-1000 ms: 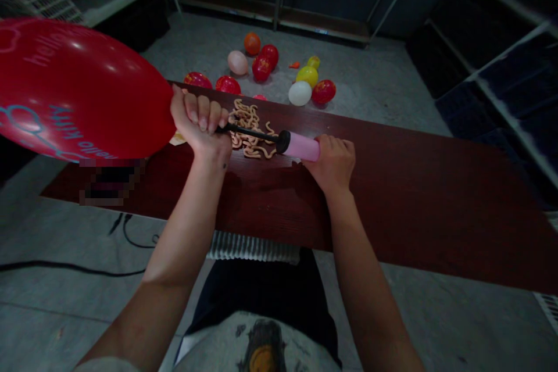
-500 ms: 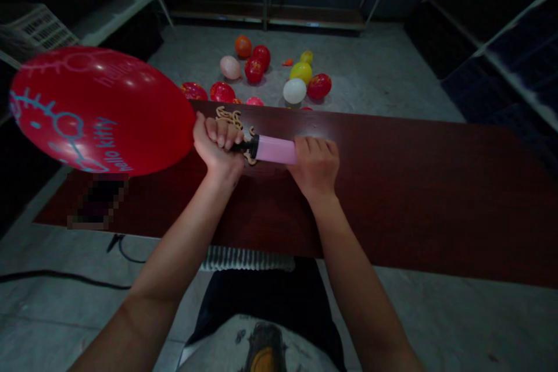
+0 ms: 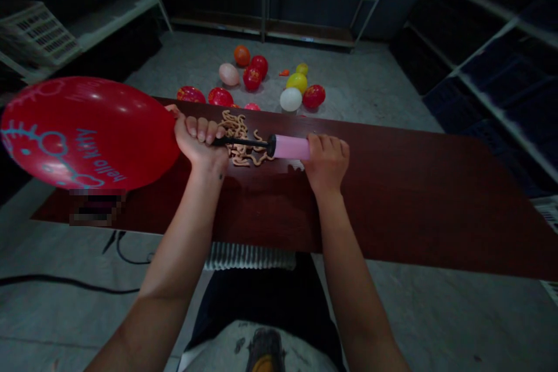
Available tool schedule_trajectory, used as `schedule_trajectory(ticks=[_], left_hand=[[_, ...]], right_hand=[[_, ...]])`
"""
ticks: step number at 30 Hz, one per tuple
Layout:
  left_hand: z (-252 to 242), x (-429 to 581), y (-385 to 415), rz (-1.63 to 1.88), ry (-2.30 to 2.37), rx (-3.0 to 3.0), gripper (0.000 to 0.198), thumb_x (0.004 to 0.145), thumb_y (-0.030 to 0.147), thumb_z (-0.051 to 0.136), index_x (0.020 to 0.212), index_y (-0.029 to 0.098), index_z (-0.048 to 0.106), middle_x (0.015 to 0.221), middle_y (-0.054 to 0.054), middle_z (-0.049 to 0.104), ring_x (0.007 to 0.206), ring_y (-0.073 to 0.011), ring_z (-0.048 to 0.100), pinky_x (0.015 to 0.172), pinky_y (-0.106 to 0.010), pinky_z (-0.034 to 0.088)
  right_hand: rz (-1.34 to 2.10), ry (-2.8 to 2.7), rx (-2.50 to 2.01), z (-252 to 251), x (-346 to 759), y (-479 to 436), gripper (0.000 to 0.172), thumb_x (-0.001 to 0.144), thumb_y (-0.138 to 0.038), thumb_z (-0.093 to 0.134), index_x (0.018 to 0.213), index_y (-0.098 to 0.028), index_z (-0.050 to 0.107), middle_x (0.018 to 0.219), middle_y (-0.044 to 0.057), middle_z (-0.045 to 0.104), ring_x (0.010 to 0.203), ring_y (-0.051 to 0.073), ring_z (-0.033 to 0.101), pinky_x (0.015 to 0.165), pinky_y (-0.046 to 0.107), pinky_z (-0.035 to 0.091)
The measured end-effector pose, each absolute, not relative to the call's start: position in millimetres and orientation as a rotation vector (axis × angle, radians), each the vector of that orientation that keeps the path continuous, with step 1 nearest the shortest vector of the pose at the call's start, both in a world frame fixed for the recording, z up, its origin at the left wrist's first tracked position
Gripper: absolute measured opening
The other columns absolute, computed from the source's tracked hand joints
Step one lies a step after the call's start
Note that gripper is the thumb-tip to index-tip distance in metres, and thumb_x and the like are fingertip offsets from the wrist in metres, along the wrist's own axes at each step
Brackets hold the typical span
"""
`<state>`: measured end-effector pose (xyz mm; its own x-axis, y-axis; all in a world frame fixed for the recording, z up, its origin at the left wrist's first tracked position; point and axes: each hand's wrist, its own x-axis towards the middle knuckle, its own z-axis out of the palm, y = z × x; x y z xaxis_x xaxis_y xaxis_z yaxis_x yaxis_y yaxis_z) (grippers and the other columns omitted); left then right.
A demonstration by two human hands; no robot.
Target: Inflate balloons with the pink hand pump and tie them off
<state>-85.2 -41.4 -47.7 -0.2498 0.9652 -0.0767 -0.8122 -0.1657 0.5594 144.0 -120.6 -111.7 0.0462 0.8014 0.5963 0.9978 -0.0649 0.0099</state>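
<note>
My left hand (image 3: 201, 138) is closed around the black end of a hand balloon pump, right at the neck of a large inflated red balloon (image 3: 100, 133) with blue "hello kitty" print; the neck itself is hidden by the fingers. A long stretch of the pump's black rod (image 3: 248, 142) shows between my hands. Wrapped round the far end of the pink pump barrel (image 3: 291, 147) is my right hand (image 3: 326, 160). Just behind and under the rod, a pile of thin tan curly pieces (image 3: 235, 125) lies on the dark red table (image 3: 414, 197).
Several inflated balloons, among them a white balloon (image 3: 290, 99) and an orange balloon (image 3: 242, 56), lie on the floor beyond the table. Metal shelves (image 3: 305, 38) line the back and sides. A black cable (image 3: 78, 284) runs along the floor at left.
My hands have moved apart, drawing more of the black rod out of the pink barrel. The red balloon has shifted left and slightly down with my left hand.
</note>
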Motion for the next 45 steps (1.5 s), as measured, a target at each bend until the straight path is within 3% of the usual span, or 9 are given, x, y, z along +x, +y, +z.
schedule_trajectory(ticks=[10, 19, 28, 35, 45], left_hand=[[-53.3, -109.1, -32.1, 1.779, 0.587, 0.322, 0.053, 0.106, 0.029, 0.038, 0.057, 0.02, 0.021, 0.042, 0.006, 0.019, 0.033, -0.0089, 0.019, 0.04, -0.025, 0.025], [-54.6, -112.6, -32.0, 1.791, 0.547, 0.392, 0.059, 0.103, 0.044, 0.052, 0.054, 0.02, 0.029, 0.045, 0.006, 0.022, 0.034, -0.0078, 0.025, 0.043, -0.025, 0.027], [-33.4, -60.8, -57.3, 1.773, 0.556, 0.293, 0.059, 0.111, 0.031, 0.031, 0.054, 0.019, 0.019, 0.047, 0.006, 0.011, 0.036, -0.0089, 0.01, 0.038, -0.025, 0.018], [-42.0, -44.6, -61.6, 1.688, 0.715, 0.317, 0.058, 0.107, 0.045, 0.044, 0.057, 0.02, 0.03, 0.047, 0.005, 0.023, 0.036, -0.0097, 0.026, 0.043, -0.026, 0.029], [-27.0, -57.0, -49.8, 1.773, 0.552, 0.198, 0.056, 0.11, 0.031, 0.03, 0.06, 0.02, 0.009, 0.043, 0.009, 0.01, 0.034, -0.0056, 0.008, 0.038, -0.021, 0.016]], right_hand=[[-0.742, -1.725, -1.959, -115.8, 167.6, -118.1, 0.028, 0.092, -0.028, 0.054, 0.114, -0.017, 0.067, 0.106, 0.013, 0.07, 0.098, 0.029, 0.057, 0.094, 0.042, 0.039], [-0.663, -1.865, -1.974, -111.3, 153.4, -121.4, 0.026, 0.087, -0.042, 0.058, 0.098, -0.018, 0.065, 0.088, 0.01, 0.068, 0.084, 0.027, 0.057, 0.074, 0.036, 0.035], [-0.59, -1.975, -1.888, -103.4, 121.6, -122.8, 0.022, 0.09, -0.037, 0.057, 0.097, -0.017, 0.063, 0.086, 0.01, 0.068, 0.085, 0.026, 0.059, 0.075, 0.036, 0.035], [-0.508, -1.944, -1.918, -97.3, 111.7, -123.6, 0.02, 0.094, -0.031, 0.052, 0.1, -0.016, 0.064, 0.088, 0.012, 0.067, 0.087, 0.027, 0.058, 0.076, 0.038, 0.036], [-0.608, -1.878, -1.896, -93.1, 112.9, -123.4, 0.029, 0.099, -0.027, 0.045, 0.12, -0.02, 0.065, 0.097, 0.011, 0.068, 0.093, 0.026, 0.055, 0.084, 0.04, 0.037]])
